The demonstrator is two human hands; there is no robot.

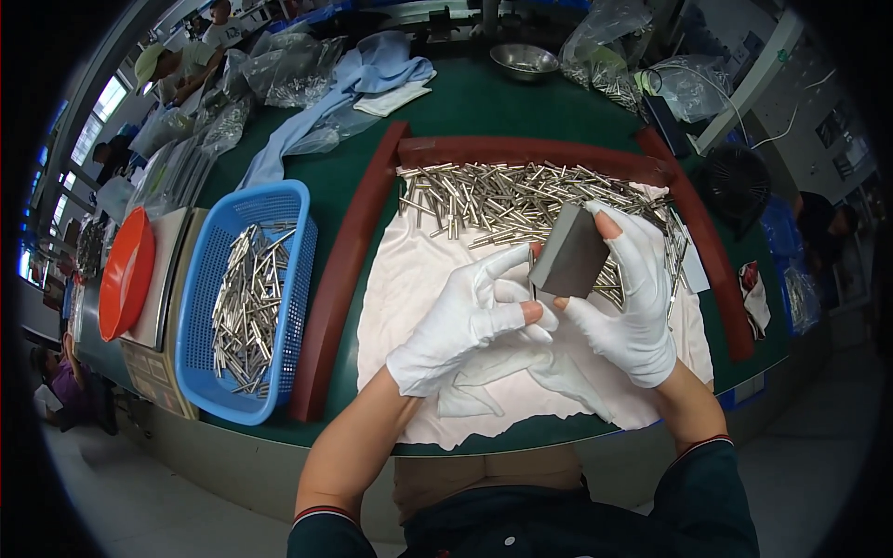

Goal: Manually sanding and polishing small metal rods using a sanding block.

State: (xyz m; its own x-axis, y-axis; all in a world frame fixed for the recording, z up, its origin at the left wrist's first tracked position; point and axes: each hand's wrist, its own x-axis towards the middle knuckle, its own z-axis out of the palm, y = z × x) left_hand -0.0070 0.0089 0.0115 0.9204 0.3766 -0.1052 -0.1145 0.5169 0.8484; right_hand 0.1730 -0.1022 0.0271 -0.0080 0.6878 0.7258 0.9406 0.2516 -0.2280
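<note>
In my right hand (625,312), thumb and fingers grip a dark grey rectangular block (569,260), much like a sanding block, tilted on edge. My left hand (479,316) pinches a thin metal pin (532,279) upright against the block's left edge; fingers partly hide the pin. Both hands wear white gloves with some bare fingertips. Just beyond them, a heap of shiny metal pins (484,197) spreads over a pale pink cloth (395,279). Under my wrists lies a crumpled white cloth (479,386).
Dark red bars (337,307) frame the cloth on three sides. Left of them stands a blue basket (191,325) of metal pins, beside a red bowl (127,274). A metal bowl (524,61), plastic bags and blue fabric (312,112) lie farther back. Other people sit at far left.
</note>
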